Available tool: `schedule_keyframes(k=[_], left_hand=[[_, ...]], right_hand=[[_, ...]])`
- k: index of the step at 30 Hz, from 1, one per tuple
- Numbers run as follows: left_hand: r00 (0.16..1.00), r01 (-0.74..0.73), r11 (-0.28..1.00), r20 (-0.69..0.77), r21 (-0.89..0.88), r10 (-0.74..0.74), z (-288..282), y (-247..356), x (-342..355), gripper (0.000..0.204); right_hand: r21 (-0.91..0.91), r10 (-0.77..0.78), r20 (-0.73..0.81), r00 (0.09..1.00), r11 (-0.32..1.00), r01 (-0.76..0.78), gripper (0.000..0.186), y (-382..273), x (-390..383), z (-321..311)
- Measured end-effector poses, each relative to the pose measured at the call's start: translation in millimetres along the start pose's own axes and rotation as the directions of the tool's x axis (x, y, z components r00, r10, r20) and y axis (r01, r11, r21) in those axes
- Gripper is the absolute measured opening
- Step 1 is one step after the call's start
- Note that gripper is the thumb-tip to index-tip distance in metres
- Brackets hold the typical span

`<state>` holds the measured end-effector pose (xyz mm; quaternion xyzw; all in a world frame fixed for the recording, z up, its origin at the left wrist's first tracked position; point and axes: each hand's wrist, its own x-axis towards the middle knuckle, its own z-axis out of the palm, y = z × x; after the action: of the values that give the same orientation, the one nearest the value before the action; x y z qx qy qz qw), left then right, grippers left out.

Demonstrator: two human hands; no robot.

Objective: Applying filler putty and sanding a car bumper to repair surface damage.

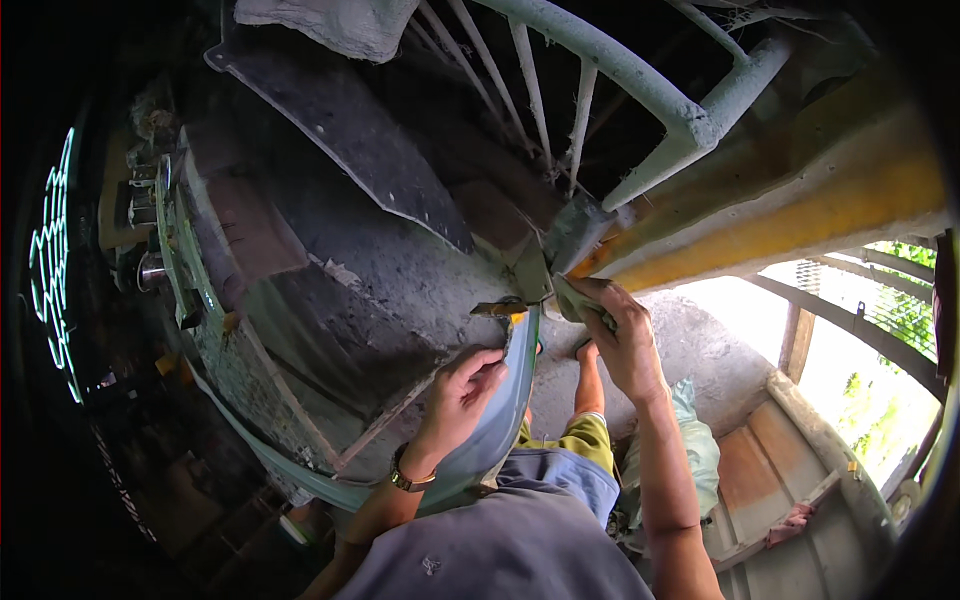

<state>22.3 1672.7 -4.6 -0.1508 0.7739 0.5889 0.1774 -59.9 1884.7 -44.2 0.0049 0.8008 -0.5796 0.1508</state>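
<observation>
so the left hand (pixel 464 395) is held half-curled just left of the curved pale-blue rim (pixel 517 365); whether anything's pinched in it can't be told. a small brownish bar (pixel 494 309) is seen lying crosswise by the rim's far end. just right of that end, a flat grey-green piece (pixel 574 299) is pinched by the right hand (pixel 625 335), long axis slanted, free end pointed forward and left. a yellow-and-white beam (pixel 790 228) is seen farther right of the rim.
</observation>
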Motion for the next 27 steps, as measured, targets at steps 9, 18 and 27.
schedule_keyframes(k=[9, 18, 27], left_hand=[[1.0, -0.004, 0.998, 0.015, 0.066, 0.003, -3, 1, -2, 0.019], [0.99, -0.139, 0.978, 0.007, 0.153, 0.14, -3, -5, -1, 0.023], [0.986, -0.152, 0.975, -0.036, 0.164, 0.16, 0, 5, 0, 0.022]], right_hand=[[-0.263, -0.074, 0.474, 0.878, 0.939, 0.221, 0.034, 35, 41, -4], [0.037, -0.169, 0.359, 0.918, 0.985, 0.167, 0.036, -17, 49, -2], [-0.093, -0.241, 0.507, 0.828, 0.939, 0.33, 0.038, -55, 69, -18]])
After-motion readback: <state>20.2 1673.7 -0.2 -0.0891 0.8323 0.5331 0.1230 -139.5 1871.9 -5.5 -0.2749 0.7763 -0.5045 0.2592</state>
